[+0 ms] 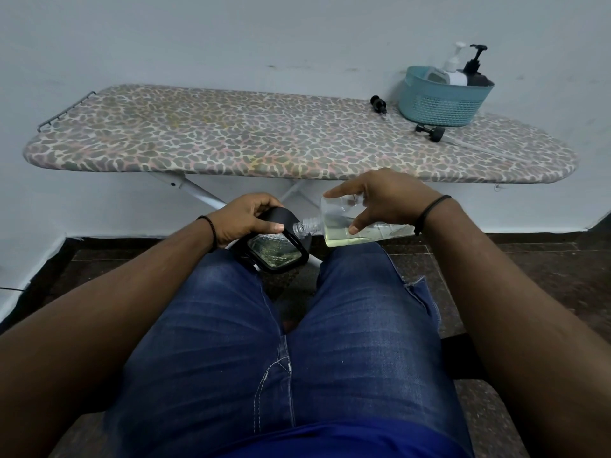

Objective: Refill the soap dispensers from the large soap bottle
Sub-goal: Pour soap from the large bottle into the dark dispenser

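No legible text, labels, brands, numbers or signs, clear soap bottle (357,223) unlabelled, black dispenser (276,239) unmarked, basket (443,100) bottles too small to read

A single wide-angle view from the seated person's head looks forward and down. The ironing board (297,140) lies across the frame against the wall; nearer than the board come both hands, then the lap at the bottom edge, close under the lens.
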